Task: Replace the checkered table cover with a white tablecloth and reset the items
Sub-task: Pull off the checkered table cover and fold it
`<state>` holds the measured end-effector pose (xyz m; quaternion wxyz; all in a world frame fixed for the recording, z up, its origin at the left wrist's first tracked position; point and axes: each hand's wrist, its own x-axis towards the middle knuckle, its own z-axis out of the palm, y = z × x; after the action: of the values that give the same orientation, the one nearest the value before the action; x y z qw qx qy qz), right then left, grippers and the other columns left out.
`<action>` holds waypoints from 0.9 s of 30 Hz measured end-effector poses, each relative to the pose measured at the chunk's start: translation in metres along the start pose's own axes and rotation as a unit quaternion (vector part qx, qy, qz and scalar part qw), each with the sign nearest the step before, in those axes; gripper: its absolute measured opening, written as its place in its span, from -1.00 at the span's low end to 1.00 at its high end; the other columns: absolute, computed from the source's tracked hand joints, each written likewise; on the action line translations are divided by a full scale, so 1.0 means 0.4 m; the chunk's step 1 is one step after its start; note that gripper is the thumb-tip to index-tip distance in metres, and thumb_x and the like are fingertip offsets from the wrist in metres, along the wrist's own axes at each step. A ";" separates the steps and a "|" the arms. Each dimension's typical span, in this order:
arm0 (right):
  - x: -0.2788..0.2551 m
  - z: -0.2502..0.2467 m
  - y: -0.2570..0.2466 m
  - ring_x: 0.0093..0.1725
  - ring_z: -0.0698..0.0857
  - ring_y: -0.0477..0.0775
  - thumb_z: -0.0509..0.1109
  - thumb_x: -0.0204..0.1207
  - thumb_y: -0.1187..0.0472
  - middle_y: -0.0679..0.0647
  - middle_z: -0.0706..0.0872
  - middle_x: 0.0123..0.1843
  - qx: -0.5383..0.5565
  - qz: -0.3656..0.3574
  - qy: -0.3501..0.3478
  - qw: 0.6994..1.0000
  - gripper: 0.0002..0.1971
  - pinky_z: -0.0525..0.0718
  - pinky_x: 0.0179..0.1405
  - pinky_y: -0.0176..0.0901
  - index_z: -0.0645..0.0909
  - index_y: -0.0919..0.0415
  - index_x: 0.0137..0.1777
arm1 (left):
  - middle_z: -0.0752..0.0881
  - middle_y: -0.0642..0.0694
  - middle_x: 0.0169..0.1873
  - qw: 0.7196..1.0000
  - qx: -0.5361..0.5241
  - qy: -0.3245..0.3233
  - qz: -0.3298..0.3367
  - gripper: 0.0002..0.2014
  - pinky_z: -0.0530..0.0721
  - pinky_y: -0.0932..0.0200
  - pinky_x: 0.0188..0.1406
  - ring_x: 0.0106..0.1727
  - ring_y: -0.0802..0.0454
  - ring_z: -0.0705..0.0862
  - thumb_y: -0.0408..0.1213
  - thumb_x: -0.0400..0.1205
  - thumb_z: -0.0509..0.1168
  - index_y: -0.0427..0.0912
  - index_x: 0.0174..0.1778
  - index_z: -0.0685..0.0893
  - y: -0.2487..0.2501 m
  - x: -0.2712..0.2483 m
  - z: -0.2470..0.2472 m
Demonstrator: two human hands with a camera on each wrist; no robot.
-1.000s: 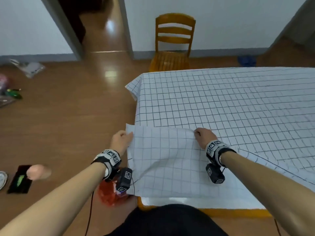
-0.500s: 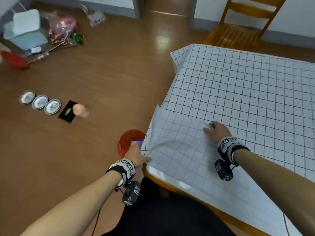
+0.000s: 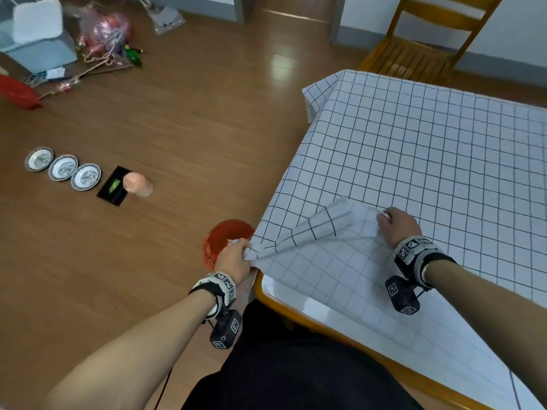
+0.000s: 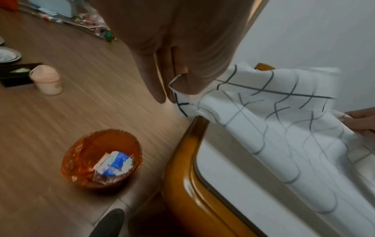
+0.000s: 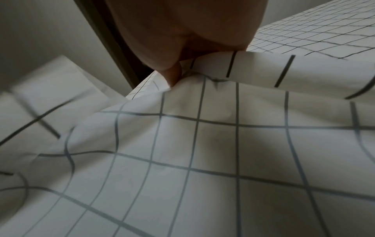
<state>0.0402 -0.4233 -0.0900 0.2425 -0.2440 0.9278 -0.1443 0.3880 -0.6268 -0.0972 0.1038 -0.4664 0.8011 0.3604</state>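
Note:
The checkered cover (image 3: 414, 161) lies over the table, white with a thin black grid. Its near edge is folded back, baring the white tabletop (image 3: 290, 294) and its orange wooden rim (image 3: 296, 313). My left hand (image 3: 233, 258) pinches the cover's corner (image 4: 182, 99) just off the table's near-left corner. My right hand (image 3: 395, 224) grips a bunched fold of the cover (image 5: 202, 72) on the tabletop. Three small plates (image 3: 63, 167), a black tray (image 3: 113, 185) and a pink cup (image 3: 137, 184) stand on the floor to the left. No white tablecloth is in view.
A red bin (image 3: 225, 239) with wrappers (image 4: 113, 163) sits on the floor below my left hand. A wooden chair (image 3: 420, 45) stands at the table's far side. Bags and clutter (image 3: 100, 34) lie at the far left by the wall.
The folded-back flap has bunched into a narrow twisted fold between my hands. My left hand now pinches the corner. My view has swung left toward the floor items.

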 end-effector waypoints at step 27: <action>-0.101 -0.004 -0.240 0.57 0.28 0.00 0.60 0.36 -0.13 -0.07 0.38 0.59 0.052 -0.255 -0.079 0.962 -0.12 0.33 0.59 0.01 0.28 -0.01 0.64 | 0.50 -0.13 -0.35 0.967 -0.215 -0.074 0.115 -0.89 0.49 0.22 -0.42 -0.37 0.03 0.48 -0.52 0.56 0.21 -0.24 -0.13 0.56 0.244 0.092 -0.205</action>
<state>0.1070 -0.4822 -0.0362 0.2825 -0.4699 0.8041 -0.2297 0.3019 -0.6771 -0.0099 0.0183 -0.3547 0.7433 0.5669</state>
